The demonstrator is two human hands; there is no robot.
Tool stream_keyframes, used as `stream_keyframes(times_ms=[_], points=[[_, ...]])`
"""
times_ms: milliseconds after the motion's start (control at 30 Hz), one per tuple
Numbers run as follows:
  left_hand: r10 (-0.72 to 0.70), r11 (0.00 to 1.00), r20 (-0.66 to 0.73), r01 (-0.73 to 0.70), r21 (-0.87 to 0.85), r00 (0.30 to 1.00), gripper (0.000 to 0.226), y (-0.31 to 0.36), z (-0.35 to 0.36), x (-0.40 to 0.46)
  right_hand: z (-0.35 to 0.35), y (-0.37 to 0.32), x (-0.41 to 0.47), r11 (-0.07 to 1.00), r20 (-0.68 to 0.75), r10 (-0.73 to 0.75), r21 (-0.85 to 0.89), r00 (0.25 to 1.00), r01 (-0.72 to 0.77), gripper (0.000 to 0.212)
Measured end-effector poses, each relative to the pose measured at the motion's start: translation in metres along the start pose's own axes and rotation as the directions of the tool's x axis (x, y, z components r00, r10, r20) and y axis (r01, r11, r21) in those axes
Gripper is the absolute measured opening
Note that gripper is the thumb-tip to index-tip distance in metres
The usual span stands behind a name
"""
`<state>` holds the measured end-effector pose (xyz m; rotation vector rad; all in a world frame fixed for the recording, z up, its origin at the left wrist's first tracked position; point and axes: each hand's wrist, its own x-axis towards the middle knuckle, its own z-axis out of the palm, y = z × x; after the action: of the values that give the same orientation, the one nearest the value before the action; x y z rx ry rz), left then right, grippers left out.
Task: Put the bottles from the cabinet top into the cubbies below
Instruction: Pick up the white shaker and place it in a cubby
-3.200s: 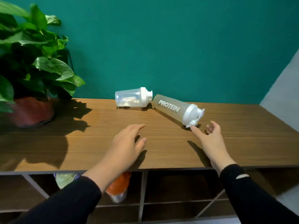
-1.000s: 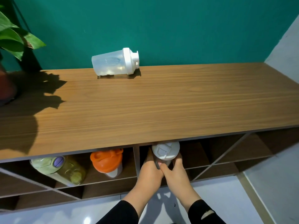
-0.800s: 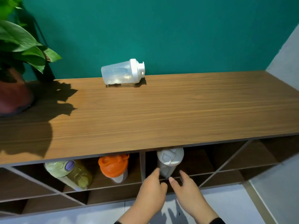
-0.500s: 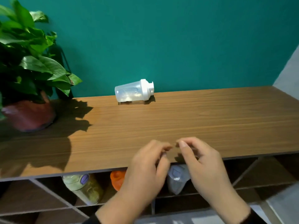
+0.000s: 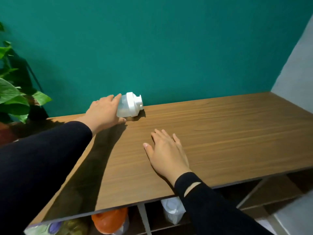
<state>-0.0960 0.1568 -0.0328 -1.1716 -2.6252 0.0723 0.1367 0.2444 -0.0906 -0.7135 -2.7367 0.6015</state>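
Note:
A clear shaker bottle [image 5: 129, 106] with a white cap lies on its side at the back of the wooden cabinet top [image 5: 220, 136], against the teal wall. My left hand [image 5: 104, 111] wraps its body, fingers over the top and thumb underneath; the bottle's base is hidden behind the hand. Nearer the front edge, my right hand [image 5: 166, 150] hovers flat with its fingers spread and nothing in it. In the cubbies below lie an orange-lidded bottle [image 5: 110, 222], a white-lidded bottle [image 5: 172, 212] and a green bottle with a purple cap [image 5: 50, 228].
A leafy potted plant [image 5: 11, 99] stands at the far left of the cabinet top. A vertical divider [image 5: 143, 217] separates the orange-lidded and white-lidded bottles. Cubbies further right [image 5: 271, 189] show bare wood. Pale floor [image 5: 294, 216] lies at the lower right.
Both hands have risen from the cubby where the white-lidded bottle lies. My left hand has reached to the back of the top and closed around the clear bottle; my right hand opened flat.

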Motion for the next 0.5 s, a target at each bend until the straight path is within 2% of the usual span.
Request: stream_keyframes(times_ms=[133, 233, 300, 333, 400, 467, 500], points=[[-0.04, 0.996, -0.058, 0.045, 0.079, 0.997, 0.088, 0.006, 0.006, 0.014, 0.0, 0.001, 0.002, 0.999, -0.029, 0.019, 0.038, 0.999, -0.018, 0.061], [-0.068, 0.998, -0.045, 0.068, -0.016, 0.997, 0.076, 0.015, -0.001, 0.002, -0.008, 0.0, -0.001, 0.99, -0.029, 0.054, 0.132, 0.998, -0.05, 0.063], [-0.081, 0.984, -0.081, 0.066, -0.167, 0.993, 0.075, 0.025, -0.009, -0.018, -0.015, 0.0, -0.006, 0.955, -0.003, 0.096, 0.283, 0.995, -0.091, 0.065], [-0.097, 0.951, -0.106, 0.061, -0.302, 0.99, 0.079, 0.033, -0.014, -0.032, -0.019, 0.001, -0.009, 0.914, -0.005, 0.108, 0.394, 0.994, -0.097, 0.066], [-0.109, 0.83, -0.181, -0.011, -0.558, 0.978, 0.089, 0.061, -0.029, -0.064, -0.028, 0.001, -0.022, 0.728, -0.018, 0.129, 0.681, 0.992, -0.082, 0.071], [-0.077, 0.71, -0.261, -0.131, -0.692, 0.962, 0.096, 0.101, -0.05, -0.101, -0.041, -0.001, -0.048, 0.515, -0.083, 0.143, 0.857, 0.986, -0.003, 0.075], [-0.055, 0.664, -0.313, -0.199, -0.721, 0.948, 0.096, 0.122, -0.059, -0.118, -0.051, 0.0, -0.069, 0.444, -0.15, 0.135, 0.893, 0.979, 0.075, 0.077]])
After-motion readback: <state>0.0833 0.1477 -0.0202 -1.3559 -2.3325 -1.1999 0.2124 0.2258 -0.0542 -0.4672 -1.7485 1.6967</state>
